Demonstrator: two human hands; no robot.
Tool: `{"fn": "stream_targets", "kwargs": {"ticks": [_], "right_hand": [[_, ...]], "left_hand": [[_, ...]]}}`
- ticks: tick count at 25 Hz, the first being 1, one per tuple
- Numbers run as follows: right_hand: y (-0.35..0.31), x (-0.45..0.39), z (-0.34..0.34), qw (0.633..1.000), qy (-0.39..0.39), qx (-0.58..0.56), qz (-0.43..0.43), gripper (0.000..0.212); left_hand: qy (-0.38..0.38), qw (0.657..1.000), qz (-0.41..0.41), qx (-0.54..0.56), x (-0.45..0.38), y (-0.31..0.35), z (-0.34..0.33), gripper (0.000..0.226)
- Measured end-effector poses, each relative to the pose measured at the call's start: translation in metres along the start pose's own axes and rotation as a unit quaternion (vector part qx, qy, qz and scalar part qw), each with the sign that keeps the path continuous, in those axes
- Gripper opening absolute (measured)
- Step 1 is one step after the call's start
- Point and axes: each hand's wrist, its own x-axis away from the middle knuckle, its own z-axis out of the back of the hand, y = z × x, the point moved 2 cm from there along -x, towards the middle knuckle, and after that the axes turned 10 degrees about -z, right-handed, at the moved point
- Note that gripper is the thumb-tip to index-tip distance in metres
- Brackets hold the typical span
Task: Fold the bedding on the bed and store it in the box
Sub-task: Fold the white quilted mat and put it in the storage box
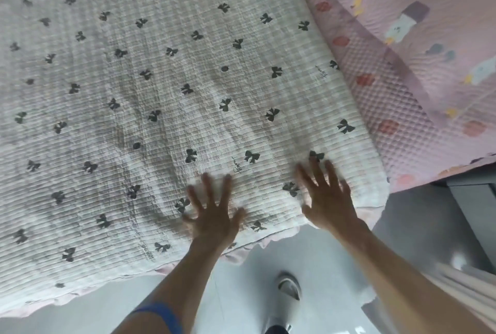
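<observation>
A white quilted blanket [166,86] printed with small dark bows lies spread across the bed, its pink ruffled hem hanging over the near edge. My left hand [212,213] presses flat on it near that edge, fingers spread. To its right, my right hand [328,199] also lies flat with straight fingers, close to the blanket's near right corner. Both hands are blurred. No box is in view.
A pink quilted sheet [402,46] with cartoon prints covers the bed under and to the right of the blanket. Grey floor [335,266] lies below the bed's edge, with a white slipper [288,285] on it. A grey piece of furniture [472,199] stands at the right.
</observation>
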Motion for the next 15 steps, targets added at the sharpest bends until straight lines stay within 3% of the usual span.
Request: {"fn": "stream_targets", "kwargs": {"ticks": [1,3,6,7,10,12,13,15], "right_hand": [[-0.007,0.018,-0.013,0.998,-0.053,0.02,-0.023,0.113],[-0.024,0.024,-0.007,0.992,-0.084,0.052,-0.074,0.1],[-0.085,0.002,0.037,1.0,-0.002,0.023,-0.006,0.072],[-0.108,-0.002,0.046,0.999,0.026,-0.008,0.018,0.068],[-0.177,0.021,0.038,0.995,-0.044,-0.063,0.062,0.065],[-0.222,0.042,0.014,0.991,-0.097,-0.046,0.083,0.066],[-0.244,0.043,0.01,0.989,-0.101,-0.042,0.098,0.066],[-0.293,0.031,0.004,0.989,-0.089,-0.041,0.107,0.068]], "left_hand": [[-0.04,0.999,-0.008,-0.019,0.023,-0.017,-0.01,0.089],[-0.054,0.995,-0.06,-0.059,0.043,-0.042,-0.009,0.086],[0.06,0.997,-0.049,-0.015,0.019,-0.052,0.037,0.059],[0.055,0.998,-0.023,0.002,0.013,-0.06,0.048,0.061],[-0.067,0.997,0.034,0.012,0.04,-0.109,0.036,0.093],[-0.122,0.992,0.021,-0.016,0.087,-0.155,0.017,0.107],[-0.118,0.993,-0.003,-0.012,0.101,-0.178,0.015,0.102],[-0.059,0.998,-0.037,-0.007,0.1,-0.22,0.041,0.061]]}}
